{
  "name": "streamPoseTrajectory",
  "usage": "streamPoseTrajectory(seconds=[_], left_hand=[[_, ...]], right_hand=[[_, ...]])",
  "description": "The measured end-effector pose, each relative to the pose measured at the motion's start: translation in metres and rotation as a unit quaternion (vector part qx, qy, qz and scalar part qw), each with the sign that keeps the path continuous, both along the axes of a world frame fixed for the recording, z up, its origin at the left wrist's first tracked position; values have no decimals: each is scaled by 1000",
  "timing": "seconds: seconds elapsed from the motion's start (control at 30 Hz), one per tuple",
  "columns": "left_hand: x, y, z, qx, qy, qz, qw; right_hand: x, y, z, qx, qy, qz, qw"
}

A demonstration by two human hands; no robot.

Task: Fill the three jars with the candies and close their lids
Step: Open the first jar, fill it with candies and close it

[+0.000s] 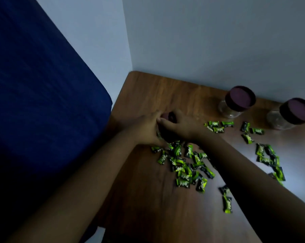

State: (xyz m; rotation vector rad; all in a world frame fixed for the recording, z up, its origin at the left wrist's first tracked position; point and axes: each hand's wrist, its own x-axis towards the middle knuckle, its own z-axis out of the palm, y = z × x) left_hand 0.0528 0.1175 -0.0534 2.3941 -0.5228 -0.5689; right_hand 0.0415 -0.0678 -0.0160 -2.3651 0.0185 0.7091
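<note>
Both hands meet at a third jar near the table's left edge. My left hand [146, 128] wraps around the jar's body, which is almost wholly hidden. My right hand [179, 124] grips the jar's dark purple lid [170, 117] from above. Two clear jars stand by the back wall with purple lids on: one jar [236, 104] in the middle, the other jar [288, 114] at the right edge. Several green-and-black wrapped candies [185, 165] lie scattered on the wooden table [148, 199], below and to the right of my hands.
A dark blue mattress or cushion [34, 111] lies close beside the table's left edge. Pale walls [209, 41] meet in a corner behind the table. More candies [269, 158] spread toward the right edge.
</note>
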Motion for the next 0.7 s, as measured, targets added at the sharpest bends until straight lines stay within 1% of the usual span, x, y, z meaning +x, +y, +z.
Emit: streamPoseTrajectory(seconds=[0.03,0.1,0.13,0.17,0.2,0.23,0.27,0.3,0.33,0.37,0.43,0.47,0.5,0.53,0.6,0.63,0.67,0.7], left_hand=[[3,4,3,-5,9,-12,1000],[9,10,7,-16,45,-32,998],[10,12,7,-24,54,-38,998],[9,13,8,-30,51,-42,997],[9,14,8,-31,40,-43,998],[7,14,8,-31,29,-43,998],[6,13,8,-29,22,-41,998],[4,12,9,-25,14,-42,999],[2,10,12,-17,-1,-49,999],[1,9,14,-5,-24,-60,998],[-1,7,20,8,-58,-75,995],[0,4,23,6,-68,-78,995],[0,1,26,2,-74,-81,994],[0,-4,30,-7,-71,-88,994],[-1,-14,37,-11,-73,-104,992],[-3,-20,39,-1,-83,-115,990],[-5,-26,39,7,-86,-120,989],[-8,-31,39,5,-79,-113,990]], right_hand=[[-5,0,1,28,-14,11,999],[-11,-6,6,60,-50,75,994],[-14,-8,10,73,-54,103,991],[-15,-8,14,101,-41,110,988],[-15,-6,19,136,-9,86,987],[-14,-2,25,159,31,36,986],[-12,1,29,153,86,-21,984],[-12,4,33,126,133,-62,981],[-14,4,35,102,153,-67,981],[-17,3,36,88,138,-48,985],[-23,-7,33,80,50,10,995],[-27,-11,33,106,21,18,994],[-29,-14,33,134,21,-3,991],[-32,-17,36,153,42,-52,986],[-37,-21,43,138,123,-123,975],[-42,-27,43,131,133,-128,974],[-46,-35,42,125,116,-116,979],[-52,-46,40,113,79,-94,986]])
